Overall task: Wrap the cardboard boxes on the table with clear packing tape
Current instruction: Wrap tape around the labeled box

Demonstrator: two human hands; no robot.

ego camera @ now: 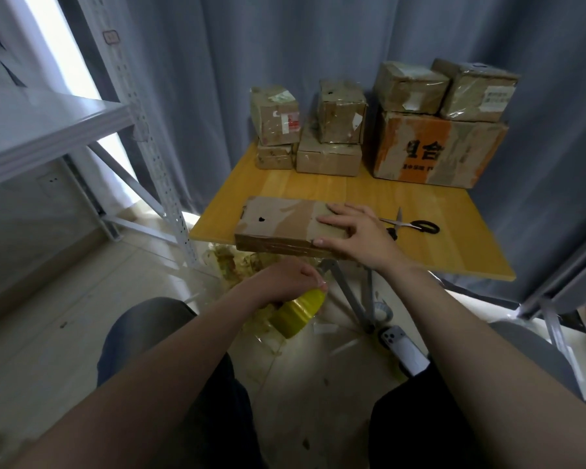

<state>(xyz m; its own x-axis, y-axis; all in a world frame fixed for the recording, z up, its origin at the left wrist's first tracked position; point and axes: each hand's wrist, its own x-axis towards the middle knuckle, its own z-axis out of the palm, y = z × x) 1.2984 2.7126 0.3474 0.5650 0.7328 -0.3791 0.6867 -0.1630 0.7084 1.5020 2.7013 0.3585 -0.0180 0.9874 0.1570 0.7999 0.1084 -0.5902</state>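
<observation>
A flat, long cardboard box (278,221) lies at the near edge of the yellow wooden table (454,245), with shiny tape along its front side. My right hand (356,231) rests on the box's right end, fingers spread on top and thumb against the front face. Below the table edge my left hand (285,282) grips a yellowish roll of clear packing tape (300,311), held over the floor between my knees.
Black-handled scissors (416,225) lie on the table right of my hand. Several taped boxes (339,130) are stacked at the back, among them a big orange-printed one (433,150). A metal shelf rack (142,130) stands left; tape scraps (230,262) litter the floor.
</observation>
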